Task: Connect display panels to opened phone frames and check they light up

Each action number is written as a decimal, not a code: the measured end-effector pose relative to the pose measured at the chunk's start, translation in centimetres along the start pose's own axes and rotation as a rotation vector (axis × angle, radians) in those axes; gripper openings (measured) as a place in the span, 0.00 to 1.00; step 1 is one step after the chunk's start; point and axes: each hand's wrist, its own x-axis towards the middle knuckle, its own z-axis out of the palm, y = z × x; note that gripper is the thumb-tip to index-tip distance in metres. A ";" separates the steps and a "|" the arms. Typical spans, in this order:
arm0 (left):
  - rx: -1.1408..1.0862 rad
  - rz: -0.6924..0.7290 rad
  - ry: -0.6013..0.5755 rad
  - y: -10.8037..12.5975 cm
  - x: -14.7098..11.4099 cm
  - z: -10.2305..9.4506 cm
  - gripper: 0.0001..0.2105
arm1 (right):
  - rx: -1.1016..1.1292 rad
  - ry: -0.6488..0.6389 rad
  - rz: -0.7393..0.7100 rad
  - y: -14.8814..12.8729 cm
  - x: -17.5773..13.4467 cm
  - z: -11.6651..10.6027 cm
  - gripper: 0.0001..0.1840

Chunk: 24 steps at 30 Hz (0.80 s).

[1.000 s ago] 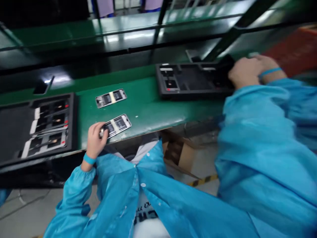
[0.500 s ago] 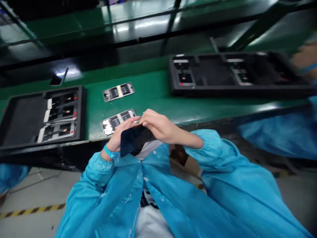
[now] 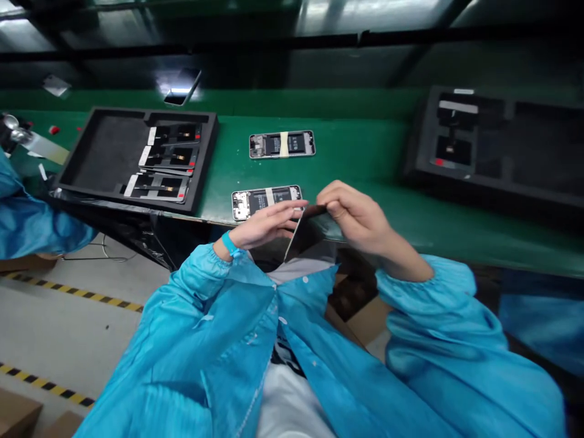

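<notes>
My left hand (image 3: 269,224), with a blue band at its wrist, has its fingers stretched along a thin dark phone screen (image 3: 272,250) and holds it in front of my chest. The screen is tilted, with a pale edge showing, and my fingers partly cover it. My right hand (image 3: 358,216) pinches the top of a dark, see-through film (image 3: 312,234) that spreads right from that edge. Just beyond my left fingers, an opened phone body (image 3: 255,202) lies on the bench, its battery crossed by a pale strip. Another opened phone body (image 3: 298,143) lies farther back.
On the left, a black foam tray (image 3: 207,161) holds several screen parts with red tabs. Another black tray (image 3: 420,152) stands on the right. A dark phone (image 3: 182,90) leans at the back of the green bench (image 3: 356,146). A co-worker's blue sleeve (image 3: 41,213) is at far left.
My view has swung right, then settled with the bench items shifted. My right hand has moved away from the left, and the see-through film now spreads between them. The screen has turned nearly edge-on.
</notes>
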 end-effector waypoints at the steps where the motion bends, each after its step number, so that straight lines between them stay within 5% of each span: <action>1: 0.001 -0.005 -0.011 -0.1 0.1 0.3 0.26 | 0.007 -0.015 -0.028 -0.1 0.0 0.0 0.27; 7: 0.059 0.106 0.138 0.2 0.4 -0.7 0.27 | -0.037 0.015 -0.046 0.6 -0.3 -0.6 0.25; 12: 0.413 0.202 0.364 3.6 -0.2 -4.8 0.12 | -0.226 -0.073 0.083 7.0 0.7 -1.3 0.27; 14: 0.548 0.146 0.398 5.1 -0.1 -5.7 0.04 | -0.336 -0.138 0.086 9.6 1.8 -1.2 0.23; 17: 0.620 0.035 0.412 6.5 0.5 -6.1 0.06 | -0.457 -0.225 0.079 11.7 3.5 -0.3 0.20; 24: 0.531 -0.016 0.407 6.4 0.7 -5.8 0.07 | -0.346 -0.043 -0.133 7.5 4.8 6.4 0.24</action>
